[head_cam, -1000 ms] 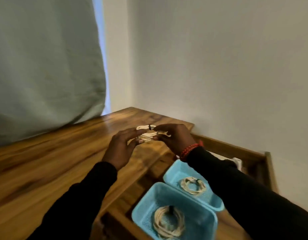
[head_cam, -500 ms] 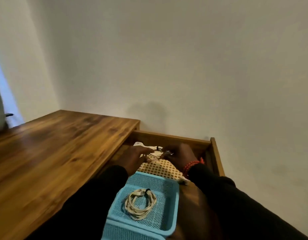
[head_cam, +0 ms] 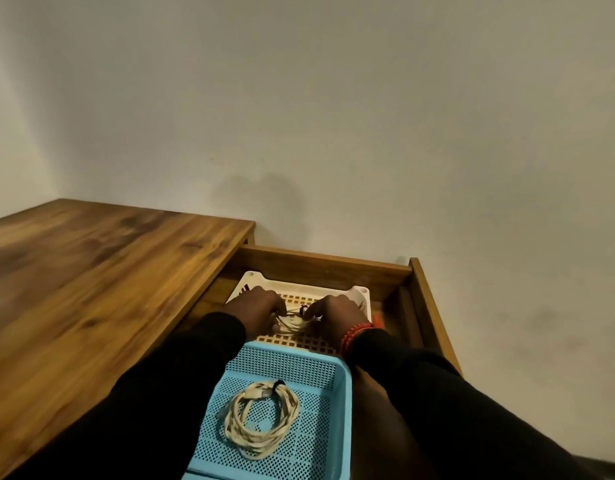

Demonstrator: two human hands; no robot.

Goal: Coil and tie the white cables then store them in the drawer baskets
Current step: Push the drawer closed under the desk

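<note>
Over the cream basket (head_cam: pixel 358 295), at the far end of the open drawer (head_cam: pixel 429 306), I see both hands lowered onto one coiled white cable (head_cam: pixel 292 323). My left hand (head_cam: pixel 256 311) sits on the left side of that coil with its fingers curled down around the loops. My right hand (head_cam: pixel 335 315) sits on the right side, fingers likewise curled onto the coil, next to a small black tie (head_cam: pixel 302 310) that wraps the strands. I cannot tell whether the coil rests on the basket's perforated floor or is held just above it. A red beaded bracelet (head_cam: pixel 356 332) circles the right wrist, where a black sleeve (head_cam: pixel 437 393) begins; a matching sleeve covers the left arm.

Nearer to me than the cream basket, and touching its near edge, stands a blue basket (head_cam: pixel 340 410) with a fine mesh floor. A second coiled cable (head_cam: pixel 261 424) lies flat inside it, bound with a black tie at the far side of the coil, with a connector end lying beside the tie. The rim of another blue container (head_cam: pixel 264 477) shows just beyond the blue basket's near edge.

Left of the cream basket, the wooden worktop (head_cam: pixel 91 289) overhangs the drawer. Beyond the basket, past the drawer's wooden back wall, rises a plain pale wall (head_cam: pixel 333 116).
</note>
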